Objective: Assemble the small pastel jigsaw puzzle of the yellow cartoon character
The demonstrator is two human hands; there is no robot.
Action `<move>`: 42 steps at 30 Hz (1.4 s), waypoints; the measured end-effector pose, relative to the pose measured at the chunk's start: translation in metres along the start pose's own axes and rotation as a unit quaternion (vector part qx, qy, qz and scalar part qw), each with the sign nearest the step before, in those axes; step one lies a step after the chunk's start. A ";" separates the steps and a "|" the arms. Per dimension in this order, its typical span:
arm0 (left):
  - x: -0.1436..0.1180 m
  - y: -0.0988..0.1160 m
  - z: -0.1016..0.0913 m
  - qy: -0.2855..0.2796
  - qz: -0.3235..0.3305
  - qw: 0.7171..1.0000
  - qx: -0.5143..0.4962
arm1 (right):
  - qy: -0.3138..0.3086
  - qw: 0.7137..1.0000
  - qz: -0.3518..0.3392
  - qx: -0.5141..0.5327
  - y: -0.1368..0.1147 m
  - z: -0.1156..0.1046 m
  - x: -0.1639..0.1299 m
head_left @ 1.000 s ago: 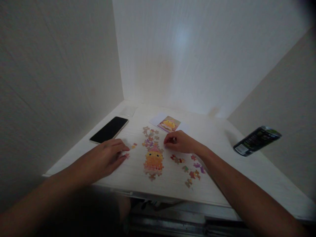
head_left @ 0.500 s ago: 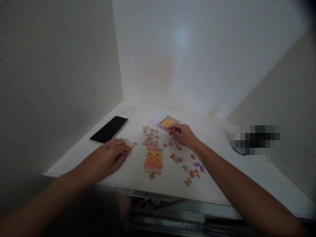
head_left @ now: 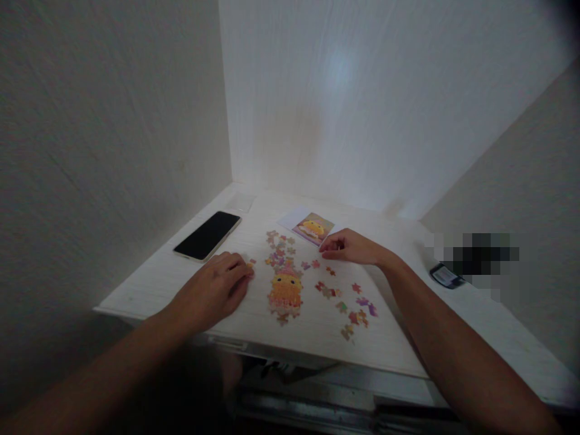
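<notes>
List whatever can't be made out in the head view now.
Head view, all:
Left hand: its fingers hide whether it holds anything.
Right hand: curled fingers hide whether it grips anything.
Dark can: pixelation covers most of it.
Loose puzzle pieces: print too small, blurred.

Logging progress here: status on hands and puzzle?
Left hand at small pieces, right hand near picture card. Puzzle partly joined; loose pieces rightward. Phone left, off the puzzle.

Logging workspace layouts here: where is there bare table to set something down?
Bare table shows between the right hand and the dark pixelated object, and towards the front edge between the joined puzzle and the loose pieces nearest that edge. It is crowded mid-table, among puzzle, loose pieces and picture card, and tight between the left hand and phone.
</notes>
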State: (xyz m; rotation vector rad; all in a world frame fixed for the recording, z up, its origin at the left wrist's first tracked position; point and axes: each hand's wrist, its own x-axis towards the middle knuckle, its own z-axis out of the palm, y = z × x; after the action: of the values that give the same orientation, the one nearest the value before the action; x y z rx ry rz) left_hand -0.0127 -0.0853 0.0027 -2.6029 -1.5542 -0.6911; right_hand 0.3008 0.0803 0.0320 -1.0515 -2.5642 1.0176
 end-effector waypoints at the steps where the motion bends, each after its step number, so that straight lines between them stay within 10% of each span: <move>1: 0.000 0.000 0.000 -0.002 -0.001 1.000 0.001 | -0.007 1.000 -0.001 -0.006 -0.001 0.001 -0.001; 29: 0.000 -0.003 0.003 0.001 0.006 1.000 0.001 | -0.128 0.991 0.034 -0.038 -0.003 -0.010 -0.010; 42: 0.000 -0.001 0.002 0.020 0.014 1.000 0.007 | -0.094 0.969 0.017 0.228 -0.015 0.016 0.000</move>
State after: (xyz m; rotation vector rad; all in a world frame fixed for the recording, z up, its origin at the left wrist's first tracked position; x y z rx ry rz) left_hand -0.0135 -0.0846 0.0008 -2.5786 -1.5047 -0.7212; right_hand 0.2860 0.0644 0.0303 -0.9068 -2.2741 1.6832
